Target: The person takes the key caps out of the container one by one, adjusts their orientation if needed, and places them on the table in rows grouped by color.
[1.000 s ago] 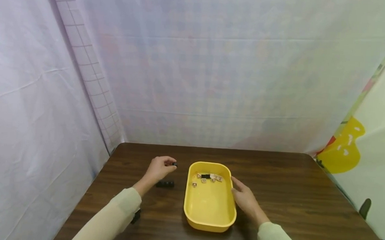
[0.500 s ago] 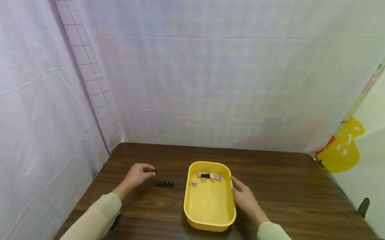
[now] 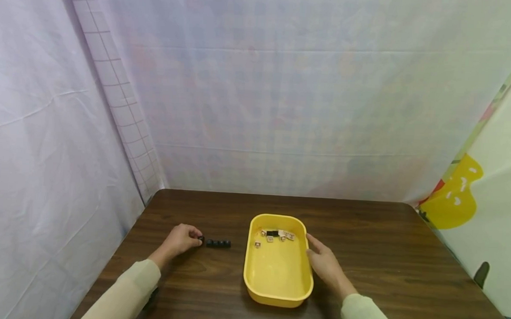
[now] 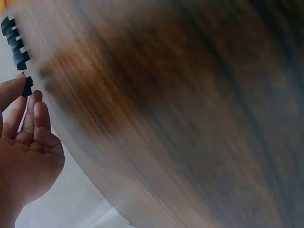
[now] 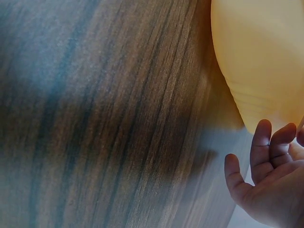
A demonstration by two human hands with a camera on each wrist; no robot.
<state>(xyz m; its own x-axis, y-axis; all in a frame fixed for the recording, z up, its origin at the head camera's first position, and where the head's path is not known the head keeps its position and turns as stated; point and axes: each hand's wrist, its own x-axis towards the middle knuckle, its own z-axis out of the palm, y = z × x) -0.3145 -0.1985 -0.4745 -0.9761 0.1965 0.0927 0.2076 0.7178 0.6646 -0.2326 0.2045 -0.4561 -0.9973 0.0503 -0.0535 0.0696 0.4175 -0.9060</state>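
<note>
My left hand [image 3: 181,238] pinches a small black keycap [image 4: 27,86] between thumb and fingertips, low over the table. Just right of it in the head view, several black keycaps [image 3: 219,243] form a short straight row, with a narrow gap between row and pinched piece. The left wrist view shows that row [image 4: 15,43] running on from the fingertips. My right hand [image 3: 329,268] holds the right side of a yellow plastic basin [image 3: 278,286], thumb at the rim. Three of its fingers show loosely bent beside the wall in the right wrist view.
Inside the basin, several whitish square pieces [image 3: 270,239] and a black piece [image 3: 272,233] lie toward the far end. Everything stands on a dark wood-grain table [image 3: 388,260]. Pale curtains [image 3: 258,107] hang behind it and at the left.
My left hand has moved left from beside the basin with the keycap, then down to the left end of the row. The right hand and basin stay in place.
</note>
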